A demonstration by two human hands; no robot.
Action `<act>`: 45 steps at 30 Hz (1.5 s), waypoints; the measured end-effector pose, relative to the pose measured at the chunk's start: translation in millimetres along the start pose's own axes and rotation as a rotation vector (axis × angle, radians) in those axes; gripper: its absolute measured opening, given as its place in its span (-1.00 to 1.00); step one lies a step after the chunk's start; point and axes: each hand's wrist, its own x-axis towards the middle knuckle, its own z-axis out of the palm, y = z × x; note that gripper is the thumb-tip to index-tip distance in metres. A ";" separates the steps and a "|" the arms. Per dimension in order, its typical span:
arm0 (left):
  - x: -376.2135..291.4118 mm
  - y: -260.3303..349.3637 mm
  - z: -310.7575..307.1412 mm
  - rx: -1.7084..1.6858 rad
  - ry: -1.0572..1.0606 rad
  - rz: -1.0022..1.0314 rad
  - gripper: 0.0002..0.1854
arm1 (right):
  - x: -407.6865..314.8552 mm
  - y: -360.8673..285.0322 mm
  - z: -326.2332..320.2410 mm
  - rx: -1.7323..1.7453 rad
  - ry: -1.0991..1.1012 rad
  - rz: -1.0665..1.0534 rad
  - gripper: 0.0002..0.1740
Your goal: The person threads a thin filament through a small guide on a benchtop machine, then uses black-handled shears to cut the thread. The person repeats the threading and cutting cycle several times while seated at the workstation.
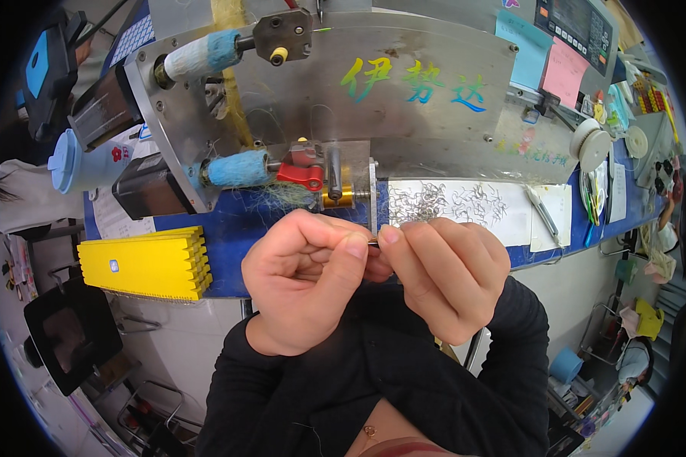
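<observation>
My left hand [303, 285] and my right hand [457, 274] meet at the table's front edge. Between their thumbs and fingertips they pinch a tiny dark metal piece [373, 242], mostly hidden by the fingers. Just beyond the hands is a metal machine [297, 108] with a gold thread spool [338, 196], a red lever [300, 176] and a roller wrapped in blue fibre [237, 168]. Behind my right hand, many small fish hooks [423, 205] lie scattered over white paper [514, 228].
Stacked yellow notched boards [143, 265] lie at the left of the blue table [228, 245], near a lidded cup [91, 163]. A pen-shaped tool [543, 214] rests on the paper's right. Farther right are a white spool [591, 143] and a control panel [577, 28]. People sit nearby.
</observation>
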 end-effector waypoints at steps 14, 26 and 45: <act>-3.7 1.5 -5.0 0.180 -0.097 -0.013 -0.92 | 2.2 4.0 -13.6 0.527 -0.058 0.380 -0.64; -4.6 -18.7 -4.5 0.153 -0.282 0.103 -0.94 | -20.3 15.5 -16.6 0.453 0.023 0.057 -0.65; -1.2 -30.6 14.2 -0.120 -0.273 -0.060 -0.91 | -51.1 25.0 -40.3 0.701 0.190 0.409 -0.71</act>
